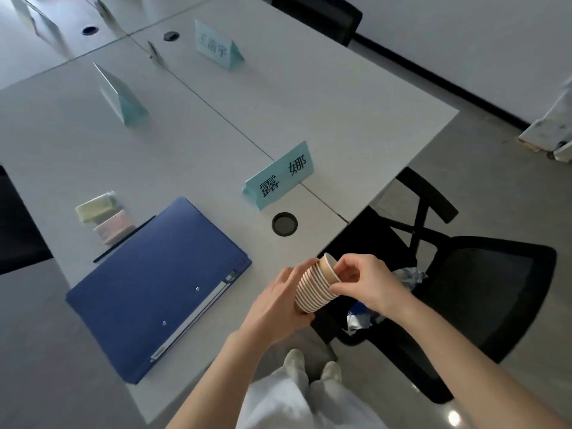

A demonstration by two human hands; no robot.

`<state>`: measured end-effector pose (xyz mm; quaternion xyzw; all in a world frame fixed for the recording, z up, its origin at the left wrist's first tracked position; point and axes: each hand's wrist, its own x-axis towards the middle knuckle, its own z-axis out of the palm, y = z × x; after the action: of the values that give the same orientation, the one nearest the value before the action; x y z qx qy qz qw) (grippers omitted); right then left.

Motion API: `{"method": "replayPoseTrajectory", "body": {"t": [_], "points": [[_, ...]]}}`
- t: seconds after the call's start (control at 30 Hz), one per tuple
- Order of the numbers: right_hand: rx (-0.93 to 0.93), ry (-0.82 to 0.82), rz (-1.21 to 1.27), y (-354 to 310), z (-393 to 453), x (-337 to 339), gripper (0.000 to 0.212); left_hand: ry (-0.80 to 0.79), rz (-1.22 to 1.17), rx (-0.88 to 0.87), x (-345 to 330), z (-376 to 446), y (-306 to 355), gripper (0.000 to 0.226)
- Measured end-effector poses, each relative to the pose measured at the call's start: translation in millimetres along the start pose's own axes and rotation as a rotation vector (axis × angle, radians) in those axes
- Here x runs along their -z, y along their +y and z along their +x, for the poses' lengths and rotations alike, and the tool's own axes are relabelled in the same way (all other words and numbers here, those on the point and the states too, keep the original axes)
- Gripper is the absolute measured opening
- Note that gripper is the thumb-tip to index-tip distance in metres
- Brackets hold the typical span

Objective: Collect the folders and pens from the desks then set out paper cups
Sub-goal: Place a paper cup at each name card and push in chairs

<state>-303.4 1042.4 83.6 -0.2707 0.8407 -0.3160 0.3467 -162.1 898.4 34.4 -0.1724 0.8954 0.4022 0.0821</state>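
Observation:
A stack of several brown paper cups (312,289) lies tilted in my left hand (278,308), which grips it from below near the desk's front corner. My right hand (362,283) pinches the rim of the top cup (328,267). A blue folder (158,286) lies shut on the white desk (340,119) to the left of my hands. A black pen (123,239) lies along the folder's far edge.
Light blue name cards stand on the desk: one (280,176) just beyond my hands, others (122,97) (216,46) farther back. Pastel sticky-note pads (102,216) sit left of the folder. A black office chair (464,292) with crumpled wrappers stands at the right.

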Motion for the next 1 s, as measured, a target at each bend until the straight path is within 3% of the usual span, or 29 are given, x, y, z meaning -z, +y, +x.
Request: {"method": "replayPoseTrajectory", "body": {"t": [0.1, 0.27, 0.4, 0.53, 0.7, 0.87, 1.0], "points": [[0.014, 0.034, 0.019, -6, 13, -1, 0.017, 0.054, -0.006, 0.026, 8, -3, -10, 0.093], [0.012, 0.234, 0.045, -14, 44, 18, 0.011, 0.205, -0.104, 0.196, 19, -10, -33, 0.096], [0.036, 0.355, -0.149, -15, 87, 17, 0.009, 0.343, -0.256, 0.273, 24, -13, -52, 0.099], [0.075, 0.272, -0.428, -5, 127, 1, 0.002, 0.388, -0.308, 0.299, 26, -12, -59, 0.102], [0.118, 0.178, -0.714, 4, 149, -14, 0.016, 0.407, -0.327, 0.322, 25, -12, -59, 0.103], [0.153, 0.120, -0.802, 11, 154, -21, 0.019, 0.397, -0.334, 0.328, 20, -12, -55, 0.104], [0.197, 0.199, -0.740, 7, 146, -18, 0.019, 0.402, -0.314, 0.335, 18, -14, -47, 0.104]]}}
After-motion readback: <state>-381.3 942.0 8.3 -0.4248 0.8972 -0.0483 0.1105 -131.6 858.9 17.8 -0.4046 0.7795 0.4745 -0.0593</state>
